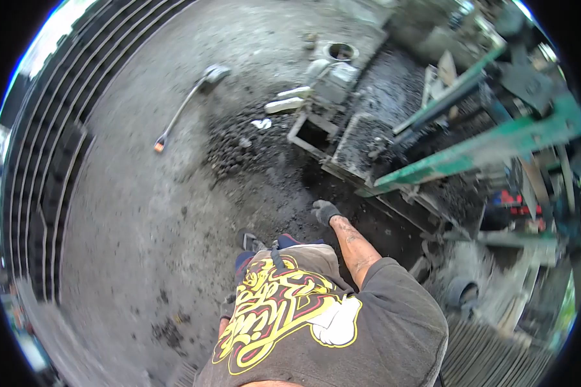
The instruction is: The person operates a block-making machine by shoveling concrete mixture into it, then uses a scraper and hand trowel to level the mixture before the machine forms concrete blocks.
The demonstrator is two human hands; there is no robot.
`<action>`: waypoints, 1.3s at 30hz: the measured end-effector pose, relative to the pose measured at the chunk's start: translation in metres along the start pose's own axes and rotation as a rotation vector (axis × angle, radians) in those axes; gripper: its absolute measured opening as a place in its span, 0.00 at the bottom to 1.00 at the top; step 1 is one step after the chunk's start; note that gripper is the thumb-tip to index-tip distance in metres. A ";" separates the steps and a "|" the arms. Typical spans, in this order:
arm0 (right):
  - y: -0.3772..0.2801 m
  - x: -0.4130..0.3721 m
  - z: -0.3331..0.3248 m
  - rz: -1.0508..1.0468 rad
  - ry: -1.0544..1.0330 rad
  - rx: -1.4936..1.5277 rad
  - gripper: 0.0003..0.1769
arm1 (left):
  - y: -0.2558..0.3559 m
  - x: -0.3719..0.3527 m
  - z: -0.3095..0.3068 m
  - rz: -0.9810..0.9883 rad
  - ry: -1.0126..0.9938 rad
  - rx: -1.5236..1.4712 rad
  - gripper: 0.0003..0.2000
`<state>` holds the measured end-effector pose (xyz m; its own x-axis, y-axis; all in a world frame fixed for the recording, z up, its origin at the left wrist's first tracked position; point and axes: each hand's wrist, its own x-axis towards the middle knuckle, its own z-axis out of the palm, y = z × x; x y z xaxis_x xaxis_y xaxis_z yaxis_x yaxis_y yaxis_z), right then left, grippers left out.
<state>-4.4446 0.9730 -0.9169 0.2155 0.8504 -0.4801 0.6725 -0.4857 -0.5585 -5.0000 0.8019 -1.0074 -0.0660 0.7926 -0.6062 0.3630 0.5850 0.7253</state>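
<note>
My right hand (pixel 326 211), in a grey glove, hangs over the dark ground just in front of the machine's lower edge. Its fingers look loosely bent and slightly apart, and I see nothing in them. Only a small part of my left hand (pixel 226 306) shows beside my shirt; its fingers are hidden. Nearest to my right hand are the machine's metal frame (pixel 348 174) and a square, dark-mouthed box (pixel 313 133). A long green bar (pixel 478 148) slants from the frame up to the right.
A shovel (pixel 186 103) with an orange-tipped grip lies on the concrete floor (pixel 129 213). Dark lumpy material (pixel 242 142) is heaped by the machine, below two pale long pieces (pixel 285 104). Ridged dark stacks (pixel 42 174) line the left side. A round ring (pixel 340 52) sits farther back.
</note>
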 end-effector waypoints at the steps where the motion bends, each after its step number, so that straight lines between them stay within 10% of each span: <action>1: 0.008 -0.013 -0.001 0.050 -0.014 -0.043 0.18 | 0.011 0.007 -0.004 -0.020 -0.008 0.018 0.13; 8: 0.065 -0.104 0.017 0.414 -0.277 -0.135 0.15 | 0.079 0.058 -0.028 -0.103 -0.040 -0.014 0.11; 20: 0.084 -0.139 0.117 0.561 0.244 0.533 0.21 | 0.254 0.109 -0.032 -0.092 -0.460 0.516 0.11; 26: 0.100 -0.236 0.158 0.664 0.174 0.191 0.17 | 0.277 0.155 -0.010 -0.190 -0.478 0.408 0.14; 33: 0.158 -0.321 0.222 0.922 0.079 0.352 0.18 | 0.376 0.104 0.132 0.018 -0.718 0.298 0.12; 37: 0.233 -0.339 0.261 0.704 0.156 0.102 0.16 | 0.424 0.020 0.239 0.150 -0.869 0.257 0.13; 39: 0.259 -0.345 0.265 0.786 0.513 0.697 0.15 | 0.437 -0.029 0.289 0.162 -0.941 0.281 0.13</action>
<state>-4.5328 0.4997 -1.0752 0.7674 0.1709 -0.6180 -0.2728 -0.7852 -0.5559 -4.5708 0.9847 -0.7670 0.7238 0.3286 -0.6067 0.5174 0.3232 0.7923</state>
